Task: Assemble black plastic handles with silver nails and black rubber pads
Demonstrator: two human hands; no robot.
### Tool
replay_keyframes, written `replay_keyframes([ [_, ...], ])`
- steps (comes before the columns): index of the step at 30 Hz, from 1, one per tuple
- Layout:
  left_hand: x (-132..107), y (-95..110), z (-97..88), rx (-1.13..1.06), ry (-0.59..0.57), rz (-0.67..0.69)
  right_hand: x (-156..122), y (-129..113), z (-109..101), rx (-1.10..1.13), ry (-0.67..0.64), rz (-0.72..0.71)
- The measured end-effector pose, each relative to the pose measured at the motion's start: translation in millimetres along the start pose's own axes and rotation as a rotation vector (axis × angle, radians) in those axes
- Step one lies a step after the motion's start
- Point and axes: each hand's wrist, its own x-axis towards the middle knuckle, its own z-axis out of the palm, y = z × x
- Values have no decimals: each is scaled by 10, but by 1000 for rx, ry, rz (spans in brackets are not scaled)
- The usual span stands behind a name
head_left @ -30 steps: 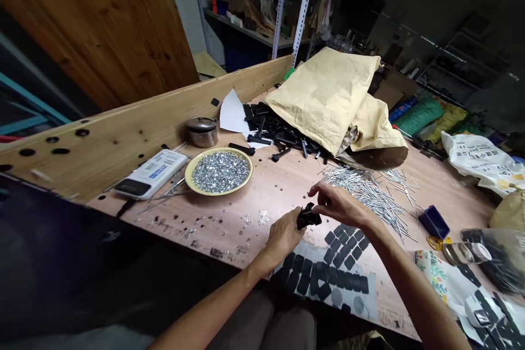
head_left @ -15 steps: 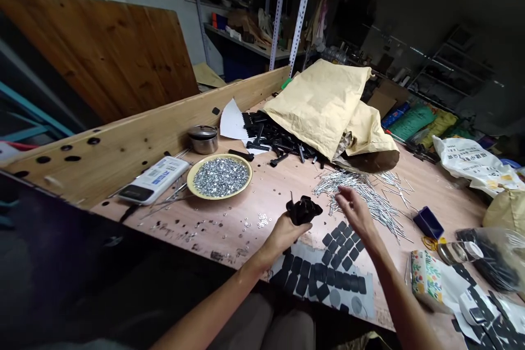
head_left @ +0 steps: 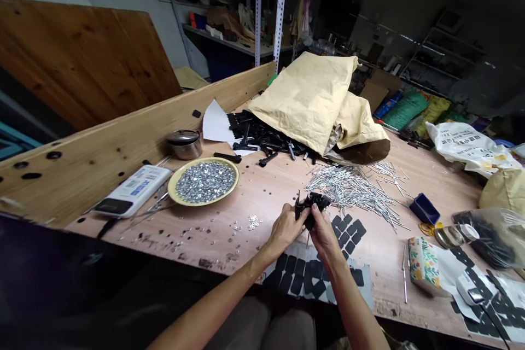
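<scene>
Both hands meet on a bundle of black plastic parts [head_left: 314, 205] above the table's near side. My left hand [head_left: 287, 227] is closed round its left side. From the right, my right hand [head_left: 324, 232] presses its fingers and thumb against the same parts. A thin metal pin pokes up at the bundle's left, and another thin rod shows below between the hands. Just behind lies a heap of silver metal rods [head_left: 353, 186]. Under my forearms, rows of black rounded pads [head_left: 295, 273] lie on a grey sheet [head_left: 365, 290].
A yellow bowl of small washers [head_left: 174, 195] stands left, beside a lidded metal pot [head_left: 184, 145] and a white device [head_left: 133, 188]. Black plastic pieces [head_left: 262, 136] lie heaped by a paper sack [head_left: 305, 98]. At right are a dark blue box [head_left: 424, 209] and a floral box [head_left: 422, 262].
My right hand has moved left and down from beside the rod heap to the black parts, and now grips them together with my left hand. The view has shifted slightly right.
</scene>
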Motion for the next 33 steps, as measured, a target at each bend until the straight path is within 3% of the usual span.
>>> replay_keyframes([
  [3, -9, 51, 19, -8, 19, 36, -103, -2, 22, -69, 101, -143],
  [7, 11, 48, 83, -64, 35, 35, -151, 98, 4, -135, 196, -195],
  [11, 38, -16, 110, -178, -28, 30, -157, 162, -46, -178, 247, -222],
  [16, 66, -24, 76, -437, -128, 48, -206, 6, -90, -359, 395, -321],
  [23, 38, 11, 47, -641, 41, 87, -274, -35, -212, -379, 550, -256],
  [26, 37, 12, 60, -604, 92, 95, -291, 5, -241, -400, 601, -273],
  [30, 56, 0, 39, -530, 266, 90, -285, -2, -229, -278, 597, -281],
  [33, 29, 4, -8, -534, 300, 96, -282, -15, -210, -226, 595, -280],
])
